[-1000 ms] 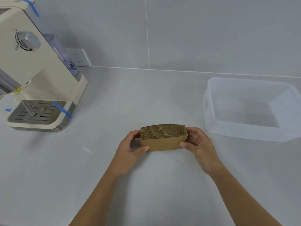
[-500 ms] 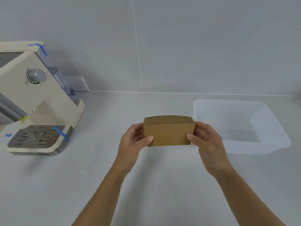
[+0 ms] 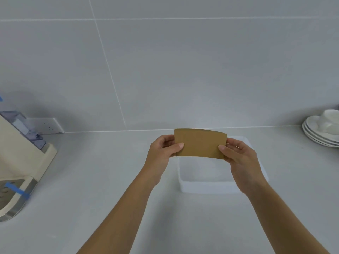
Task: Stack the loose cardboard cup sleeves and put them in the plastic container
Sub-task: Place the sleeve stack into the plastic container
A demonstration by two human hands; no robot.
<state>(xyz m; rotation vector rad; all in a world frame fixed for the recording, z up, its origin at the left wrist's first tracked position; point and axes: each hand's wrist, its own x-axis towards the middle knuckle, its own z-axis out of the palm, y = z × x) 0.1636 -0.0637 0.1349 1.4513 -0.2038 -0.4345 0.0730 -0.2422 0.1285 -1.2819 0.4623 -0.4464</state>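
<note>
A brown stack of cardboard cup sleeves [image 3: 200,143] is held upright in the air, its flat face toward me. My left hand [image 3: 161,153] grips its left end and my right hand [image 3: 238,158] grips its right end. The stack hovers over the clear plastic container [image 3: 207,186], which stands on the grey counter under my hands. The stack and my right hand hide much of the container, so I see only its near wall and part of its floor.
A cream coffee machine [image 3: 22,162] with blue tape stands at the left edge. A wall socket [image 3: 47,125] sits behind it. White plates with a cup [image 3: 322,131] are stacked at the far right. The tiled wall rises behind the counter.
Both hands lifted the sleeve stack off the counter and carried it right, over the container. The view tilted up and shifted right, bringing the plates into sight.
</note>
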